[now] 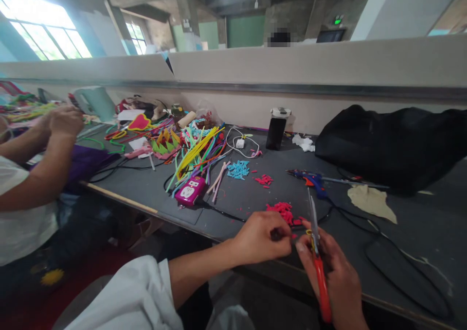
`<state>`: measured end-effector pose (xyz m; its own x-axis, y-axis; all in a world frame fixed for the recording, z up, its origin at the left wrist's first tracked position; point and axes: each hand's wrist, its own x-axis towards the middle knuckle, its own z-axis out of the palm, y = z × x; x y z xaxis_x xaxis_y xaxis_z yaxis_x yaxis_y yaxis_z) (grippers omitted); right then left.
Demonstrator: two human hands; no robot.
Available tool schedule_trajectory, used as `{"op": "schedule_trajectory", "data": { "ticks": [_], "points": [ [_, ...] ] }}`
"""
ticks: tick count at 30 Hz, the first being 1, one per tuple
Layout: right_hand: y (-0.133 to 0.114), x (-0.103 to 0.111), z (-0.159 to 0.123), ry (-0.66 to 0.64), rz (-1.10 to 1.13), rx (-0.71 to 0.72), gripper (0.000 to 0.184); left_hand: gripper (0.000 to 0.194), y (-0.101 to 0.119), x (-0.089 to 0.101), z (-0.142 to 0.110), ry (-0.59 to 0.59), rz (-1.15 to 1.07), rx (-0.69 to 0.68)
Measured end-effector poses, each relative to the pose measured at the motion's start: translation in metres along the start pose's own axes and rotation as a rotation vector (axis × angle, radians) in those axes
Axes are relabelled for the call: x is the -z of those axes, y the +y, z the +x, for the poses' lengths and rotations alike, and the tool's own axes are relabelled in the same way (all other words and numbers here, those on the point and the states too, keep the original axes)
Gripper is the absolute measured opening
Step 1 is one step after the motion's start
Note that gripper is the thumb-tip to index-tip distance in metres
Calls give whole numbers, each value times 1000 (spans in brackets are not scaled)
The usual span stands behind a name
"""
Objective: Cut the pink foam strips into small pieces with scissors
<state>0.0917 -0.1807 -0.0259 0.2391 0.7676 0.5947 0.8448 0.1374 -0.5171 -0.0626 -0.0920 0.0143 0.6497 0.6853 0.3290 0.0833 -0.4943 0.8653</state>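
My right hand (pixel 341 276) grips a pair of scissors (pixel 321 284) with red handles, the metal blades pointing up and away from me. A small yellow bit (pixel 309 232) shows by the scissors' pivot. My left hand (pixel 260 237) is closed, thumb and fingers pinched together just left of the scissors; what they hold, if anything, cannot be made out. Right behind my left hand lies a pile of short red pieces (pixel 281 211). Farther back are a smaller red pile (pixel 264 180) and a heap of blue pieces (pixel 238 169).
A blue glue gun (pixel 316 184) with a trailing cord lies beyond the scissors. Coloured pipe cleaners (pixel 197 152), a purple box (pixel 190 191), a black bottle (pixel 276 130) and a black bag (pixel 390 145) crowd the table. A co-worker's hands (pixel 65 121) are at left.
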Motion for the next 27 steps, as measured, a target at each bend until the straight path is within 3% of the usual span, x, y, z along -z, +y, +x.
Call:
{"op": "schedule_trajectory", "data": {
  "ticks": [4, 8, 27],
  "points": [
    [-1, -3, -3, 53, -18, 8, 43, 10, 3, 6, 8, 206, -699, 336],
    [-4, -7, -7, -11, -43, 60, 35, 14, 5, 9, 11, 332, -1082, 377],
    [-4, -14, -12, -30, -100, 89, 33, 21, 12, -1, 7, 393, -1219, 377]
  ]
}}
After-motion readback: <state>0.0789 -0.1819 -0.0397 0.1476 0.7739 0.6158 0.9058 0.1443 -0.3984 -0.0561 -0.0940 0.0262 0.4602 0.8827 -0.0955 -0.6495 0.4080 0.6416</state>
